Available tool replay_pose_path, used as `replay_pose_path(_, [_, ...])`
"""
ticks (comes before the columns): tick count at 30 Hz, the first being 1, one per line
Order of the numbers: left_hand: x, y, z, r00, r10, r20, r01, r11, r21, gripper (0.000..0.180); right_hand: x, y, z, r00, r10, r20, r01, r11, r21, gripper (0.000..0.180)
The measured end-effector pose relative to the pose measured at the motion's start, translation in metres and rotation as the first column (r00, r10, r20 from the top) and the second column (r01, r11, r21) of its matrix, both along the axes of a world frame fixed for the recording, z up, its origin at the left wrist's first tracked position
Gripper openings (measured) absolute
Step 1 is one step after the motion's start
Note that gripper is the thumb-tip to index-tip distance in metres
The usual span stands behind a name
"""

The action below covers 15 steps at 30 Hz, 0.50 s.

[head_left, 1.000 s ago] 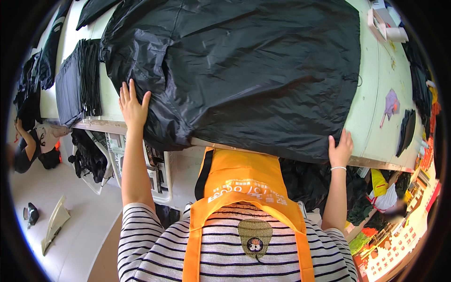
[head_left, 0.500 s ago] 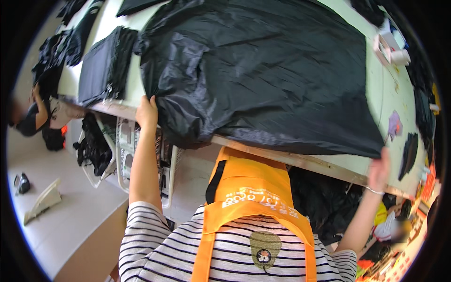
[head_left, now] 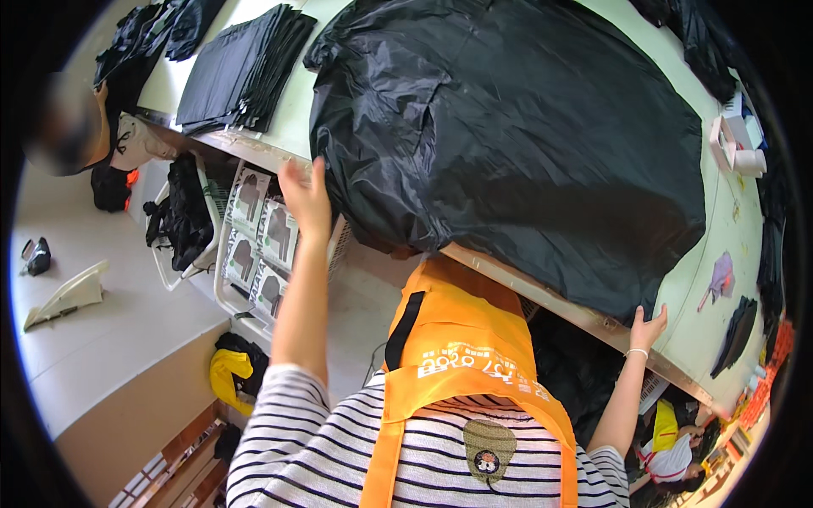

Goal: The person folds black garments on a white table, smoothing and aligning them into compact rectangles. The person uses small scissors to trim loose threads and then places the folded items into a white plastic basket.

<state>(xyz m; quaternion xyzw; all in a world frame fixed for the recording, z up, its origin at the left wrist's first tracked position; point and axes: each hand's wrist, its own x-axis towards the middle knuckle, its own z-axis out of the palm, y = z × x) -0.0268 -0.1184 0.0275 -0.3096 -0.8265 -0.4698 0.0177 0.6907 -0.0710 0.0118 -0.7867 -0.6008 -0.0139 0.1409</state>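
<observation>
A large black sheet of thin, shiny fabric lies spread over the pale table, creased at its left part and hanging past the near edge there. My left hand is raised beside the fabric's left edge, its fingers and thumb apart with nothing between them. At the near right corner of the fabric is my right hand, finger and thumb spread apart just at the cloth's tip. Whether the right fingertips touch the cloth is hard to tell.
Left of the fabric stands a neat stack of folded black pieces. A white holder with a roll and a small purple scrap lie on the right. Baskets with packages stand under the table; another person is at the far left.
The fabric's near right corner has come inward and toward me, and my right hand with it. My left hand has come off the fabric's edge. The view has turned.
</observation>
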Motion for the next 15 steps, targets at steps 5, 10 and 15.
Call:
replay_pose_path(5, [0.098,-0.089,-0.055,0.842,0.088,0.533,-0.093,0.996,-0.018,0.051,-0.182,0.022,0.067,0.871,0.489,-0.047,-0.485,0.871,0.077,0.061])
replay_pose_path(10, [0.080,-0.079,-0.106,0.532,0.069,0.844,0.050,0.992,-0.113,0.081,-0.253,0.055,0.026,0.835,0.547,-0.055,-0.549,0.825,-0.135,0.064])
replay_pose_path(15, [0.004,-0.101,-0.030,0.711,-0.048,0.702,0.096,0.995,-0.029,0.033,-0.241,0.061,0.007,0.847,0.525,0.090,-0.497,0.839,-0.221,0.064])
